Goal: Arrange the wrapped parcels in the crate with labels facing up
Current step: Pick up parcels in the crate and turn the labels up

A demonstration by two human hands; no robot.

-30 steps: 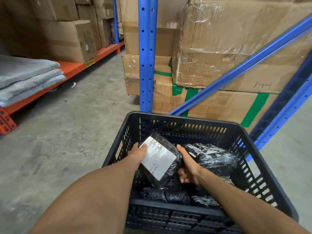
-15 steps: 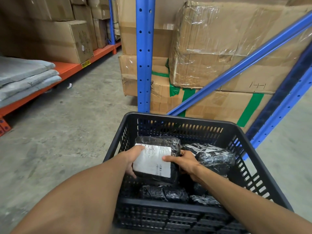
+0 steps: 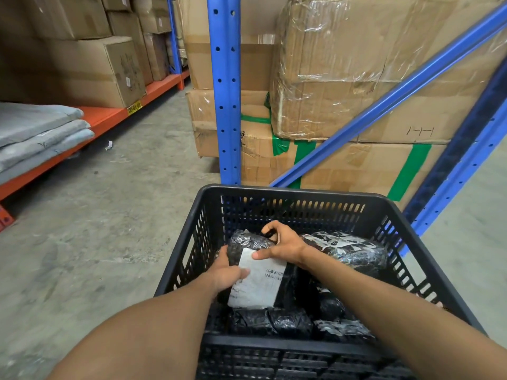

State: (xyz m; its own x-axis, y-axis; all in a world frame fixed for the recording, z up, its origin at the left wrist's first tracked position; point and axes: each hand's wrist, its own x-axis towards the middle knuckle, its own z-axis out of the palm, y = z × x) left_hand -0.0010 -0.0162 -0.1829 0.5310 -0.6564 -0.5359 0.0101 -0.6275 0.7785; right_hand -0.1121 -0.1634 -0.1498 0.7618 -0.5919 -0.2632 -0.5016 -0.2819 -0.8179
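A black slotted plastic crate [image 3: 301, 200] stands on the floor in front of me. Inside it lies a black-wrapped parcel [image 3: 256, 278] with a white label facing up. My left hand [image 3: 226, 272] grips its left edge, thumb on the label. My right hand [image 3: 284, 245] holds its far end, thumb pressed on the label's top edge. A second wrapped parcel [image 3: 348, 249] with torn white label lies at the crate's right. More black parcels [image 3: 277, 322] fill the near part of the crate.
Blue rack posts [image 3: 223, 91] and a diagonal brace stand just behind the crate, with film-wrapped cardboard boxes [image 3: 343, 67] stacked behind them. An orange shelf [image 3: 104, 119] with boxes and grey folded pads [image 3: 35, 133] runs along the left. Bare concrete floor lies between.
The labelled parcel was held tilted above the crate; both hands have lowered it flat among the other parcels, label up. My right hand has shifted from its side to its far end.
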